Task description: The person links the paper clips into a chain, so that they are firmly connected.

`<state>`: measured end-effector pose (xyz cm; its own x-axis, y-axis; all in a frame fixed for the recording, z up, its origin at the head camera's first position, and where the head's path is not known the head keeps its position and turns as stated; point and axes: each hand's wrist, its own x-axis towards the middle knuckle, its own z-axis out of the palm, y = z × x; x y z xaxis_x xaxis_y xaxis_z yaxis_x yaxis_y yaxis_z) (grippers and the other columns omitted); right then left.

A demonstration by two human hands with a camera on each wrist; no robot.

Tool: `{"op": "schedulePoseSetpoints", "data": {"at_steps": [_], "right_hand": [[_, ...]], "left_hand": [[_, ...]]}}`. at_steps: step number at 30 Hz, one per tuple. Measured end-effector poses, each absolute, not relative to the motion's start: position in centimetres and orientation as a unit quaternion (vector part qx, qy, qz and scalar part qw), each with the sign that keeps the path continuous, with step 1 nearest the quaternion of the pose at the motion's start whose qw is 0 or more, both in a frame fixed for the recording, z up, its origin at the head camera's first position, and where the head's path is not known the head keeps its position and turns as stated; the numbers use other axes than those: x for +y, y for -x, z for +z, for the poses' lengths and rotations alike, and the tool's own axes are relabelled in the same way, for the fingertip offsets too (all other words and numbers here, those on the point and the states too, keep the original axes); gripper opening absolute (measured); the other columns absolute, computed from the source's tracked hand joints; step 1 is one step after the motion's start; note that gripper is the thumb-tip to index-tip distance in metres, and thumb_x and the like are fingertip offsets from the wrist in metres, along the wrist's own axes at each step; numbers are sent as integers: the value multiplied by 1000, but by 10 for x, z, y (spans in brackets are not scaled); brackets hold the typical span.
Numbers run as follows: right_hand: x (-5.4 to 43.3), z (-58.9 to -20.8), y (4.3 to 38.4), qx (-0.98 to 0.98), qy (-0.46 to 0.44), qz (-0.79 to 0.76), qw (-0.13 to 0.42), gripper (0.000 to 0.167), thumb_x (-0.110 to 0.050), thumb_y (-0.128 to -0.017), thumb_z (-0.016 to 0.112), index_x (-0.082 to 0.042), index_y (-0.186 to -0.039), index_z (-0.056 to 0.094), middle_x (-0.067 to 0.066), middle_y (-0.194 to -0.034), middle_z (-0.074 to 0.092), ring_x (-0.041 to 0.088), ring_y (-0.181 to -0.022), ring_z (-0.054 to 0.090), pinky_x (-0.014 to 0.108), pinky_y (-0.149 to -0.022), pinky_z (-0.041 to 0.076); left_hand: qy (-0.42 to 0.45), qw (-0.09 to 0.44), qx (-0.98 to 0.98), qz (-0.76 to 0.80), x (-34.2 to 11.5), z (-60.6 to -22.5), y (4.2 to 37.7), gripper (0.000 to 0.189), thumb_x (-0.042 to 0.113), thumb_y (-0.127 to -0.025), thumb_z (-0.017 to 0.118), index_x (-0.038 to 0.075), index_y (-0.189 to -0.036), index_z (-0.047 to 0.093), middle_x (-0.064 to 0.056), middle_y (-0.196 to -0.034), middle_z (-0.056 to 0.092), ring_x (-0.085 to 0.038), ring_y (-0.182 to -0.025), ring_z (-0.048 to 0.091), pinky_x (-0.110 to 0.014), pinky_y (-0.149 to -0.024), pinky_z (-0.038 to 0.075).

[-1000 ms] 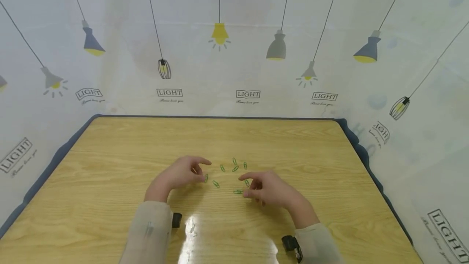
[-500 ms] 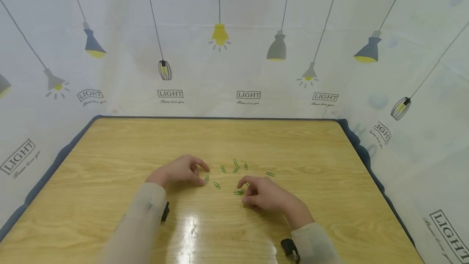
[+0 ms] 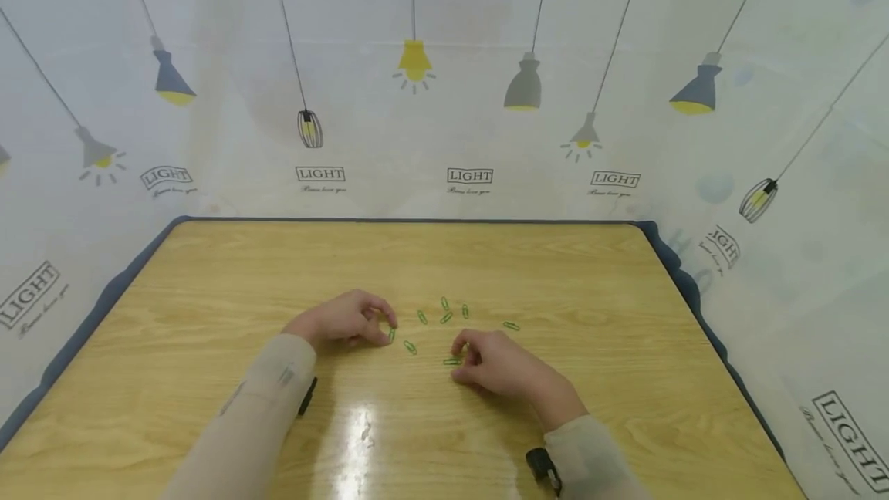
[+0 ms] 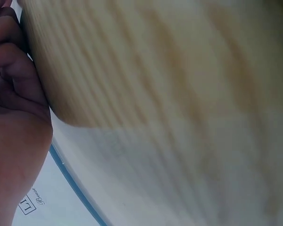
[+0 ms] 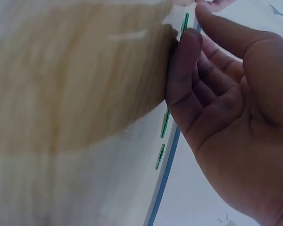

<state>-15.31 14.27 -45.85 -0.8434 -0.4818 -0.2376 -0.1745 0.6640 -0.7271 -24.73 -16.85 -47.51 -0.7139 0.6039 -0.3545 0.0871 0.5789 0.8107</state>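
Observation:
Several green paper clips lie scattered on the wooden table in the head view. My left hand (image 3: pixel 353 318) bends its thumb and index finger round one paper clip (image 3: pixel 392 335), a fingertip at each end. My right hand (image 3: pixel 501 363) hovers low with thumb and index finger bent but apart, and another paper clip (image 3: pixel 450 362) lies at the gap between them. In the right wrist view, a clip (image 5: pixel 184 22) shows just past the right fingertips, which do not meet. Only part of the left hand (image 4: pixel 12 75) enters the left wrist view, its fingertips cut off.
Between the hands lies a clip (image 3: pixel 410 347); farther back are a clip (image 3: pixel 422 317), a clip (image 3: pixel 446 318) and others. One clip (image 3: pixel 512 326) lies apart beyond the right hand. The wooden table (image 3: pixel 264 253) ends at a curtain (image 3: pixel 389 137) printed with lamps.
The left thumb and index finger have drawn closer together on their clip. My right fingers have curled in and lowered, hiding a clip behind them; the clip beyond that hand has come into view.

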Motion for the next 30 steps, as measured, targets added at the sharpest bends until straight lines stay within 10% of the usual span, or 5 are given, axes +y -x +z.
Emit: {"op": "schedulePoseSetpoints", "data": {"at_steps": [30], "right_hand": [[132,-455,151,909,192,-316,194,11,-6,-99,72,-12,-91,67,-2,-78,60,12,-68,53,25,-60,43]], "left_hand": [[-188,336,820,423,-165,-467,245,9,11,-92,80,6,-96,74,3,-75,64,-9,-56,50,-21,-54,46]]}}
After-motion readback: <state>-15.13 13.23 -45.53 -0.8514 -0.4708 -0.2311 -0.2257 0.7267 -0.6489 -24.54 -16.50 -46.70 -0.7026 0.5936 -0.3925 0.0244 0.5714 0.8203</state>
